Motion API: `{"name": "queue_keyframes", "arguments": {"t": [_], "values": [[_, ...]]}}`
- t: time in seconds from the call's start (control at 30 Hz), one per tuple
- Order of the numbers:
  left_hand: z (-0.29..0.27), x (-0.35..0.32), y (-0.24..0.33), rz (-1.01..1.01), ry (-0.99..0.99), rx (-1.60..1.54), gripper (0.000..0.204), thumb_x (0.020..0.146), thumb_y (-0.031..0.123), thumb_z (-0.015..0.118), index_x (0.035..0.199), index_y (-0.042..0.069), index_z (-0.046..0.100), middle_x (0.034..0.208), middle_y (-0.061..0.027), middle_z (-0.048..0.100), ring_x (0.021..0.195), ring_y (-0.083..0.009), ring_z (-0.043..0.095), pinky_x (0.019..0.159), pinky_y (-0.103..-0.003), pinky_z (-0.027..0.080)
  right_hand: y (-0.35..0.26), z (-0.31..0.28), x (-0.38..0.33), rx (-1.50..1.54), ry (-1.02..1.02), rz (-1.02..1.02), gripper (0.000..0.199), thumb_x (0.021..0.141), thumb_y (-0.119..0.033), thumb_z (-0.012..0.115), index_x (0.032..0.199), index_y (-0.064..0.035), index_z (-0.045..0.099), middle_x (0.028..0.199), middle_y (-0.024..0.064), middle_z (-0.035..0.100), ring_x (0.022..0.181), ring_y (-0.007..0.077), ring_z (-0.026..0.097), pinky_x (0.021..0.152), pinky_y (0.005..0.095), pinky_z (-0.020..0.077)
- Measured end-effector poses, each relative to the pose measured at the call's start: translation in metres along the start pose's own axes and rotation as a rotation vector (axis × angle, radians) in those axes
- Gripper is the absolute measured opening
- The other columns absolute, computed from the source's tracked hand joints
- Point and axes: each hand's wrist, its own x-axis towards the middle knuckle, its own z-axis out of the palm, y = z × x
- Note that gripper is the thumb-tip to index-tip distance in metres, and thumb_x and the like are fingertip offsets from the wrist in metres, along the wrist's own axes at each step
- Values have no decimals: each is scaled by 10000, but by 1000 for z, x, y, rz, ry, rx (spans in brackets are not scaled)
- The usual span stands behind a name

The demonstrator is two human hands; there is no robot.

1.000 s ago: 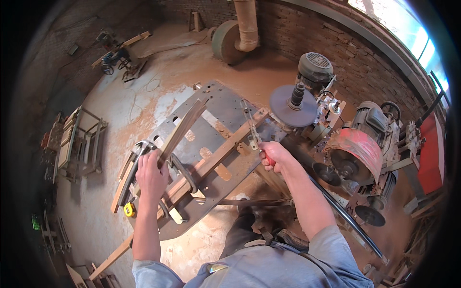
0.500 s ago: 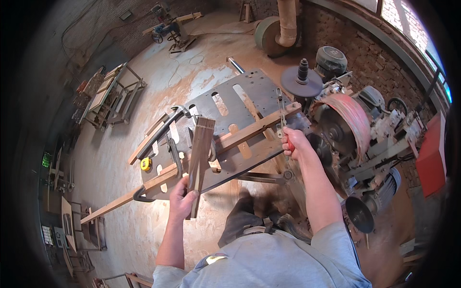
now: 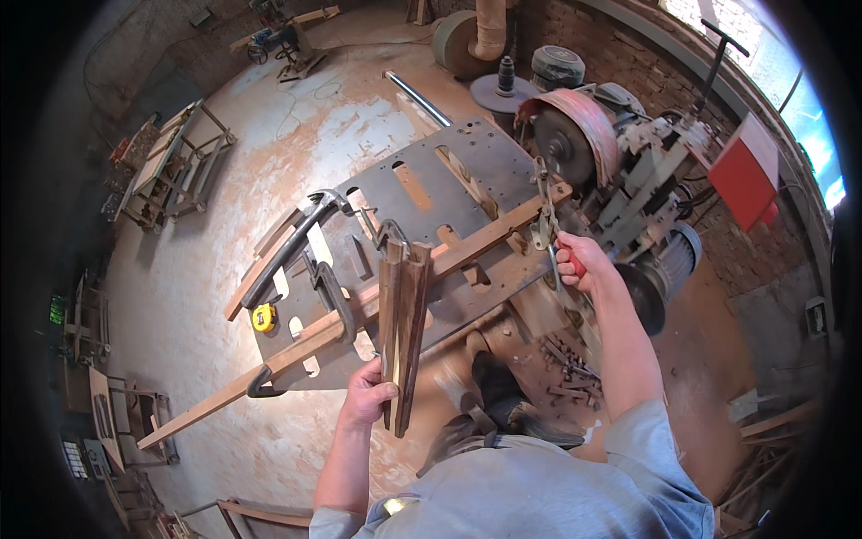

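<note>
"Largest item?"
"Counter [image 3: 505,163], dark metal, slotted."
"Next?"
"Long wooden bar [image 3: 485,239], laid across it, left end overhanging."
"Then?"
"Dark wooden strips [image 3: 415,328], clasped in left grip [image 3: 365,395] over near edge."
"Smaller?"
"Metal clamp [image 3: 541,218]; right grip [image 3: 580,260] closed round its red handle [image 3: 577,267]."
"Smallest?"
"Yellow tape measure [image 3: 263,317], counter's left end."

No readable words, numbers or signs in view. Yellow tape measure [image 3: 263,317] at left edge of metal worktop [image 3: 507,162]: dark marking on face, too small to make out. Pale yellow patch [image 3: 400,505] on front of wearer's grey shirt [image 3: 539,490]: blurred, cannot tell whether it bears lettering.
</note>
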Motion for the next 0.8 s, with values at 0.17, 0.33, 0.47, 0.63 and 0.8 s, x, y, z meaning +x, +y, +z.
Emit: {"name": "queue_keyframes", "arguments": {"t": [0.17, 0.33, 0.47, 0.63, 0.8], "values": [[23, -65, -44, -98, 3, -40, 526, 699, 208, 856, 1147, 0, 672, 982, -41, 720, 829, -129, 678, 750, -276, 543, 30, -47, -60, 35, 29, 13, 252, 1051, -367, 478, 883, -180, 485, 618, -62, 436, 424, 78, 362, 367, 248, 270], [54, -120, -73, -81, 5, 40, 550, 712, 127, 807, 1224, 6, 646, 1034, -12, 708, 883, -96, 662, 790, -265, 535, 69, -92, -113, 24, 52, 1, 243, 1043, -376, 497, 910, -172, 511, 611, -61, 457, 409, 81, 386, 345, 249, 252], [79, -154, -105, -53, -5, 62, 595, 749, 100, 801, 1306, 29, 604, 1104, 3, 688, 947, -83, 643, 837, -255, 521, 103, -116, -157, -23, 78, -8, 245, 1045, -378, 489, 903, -179, 503, 606, -62, 450, 406, 82, 371, 348, 256, 247], [128, -186, -125, -31, -23, 53, 578, 738, 97, 795, 1282, 37, 609, 1098, 3, 691, 936, -91, 649, 838, -260, 520, 144, -140, -208, -48, 40, -10, 269, 1044, -388, 490, 854, -201, 455, 623, -65, 427, 437, 77, 342, 390, 262, 248], [161, -218, -121, -35, -148, 71, 571, 733, 95, 770, 1274, 14, 607, 1138, -30, 698, 973, -122, 661, 894, -281, 508, 190, -145, -286, -97, 107, -43, 284, 1022, -398, 521, 829, -203, 450, 628, -60, 396, 442, 61, 304, 399, 262, 218]]}}
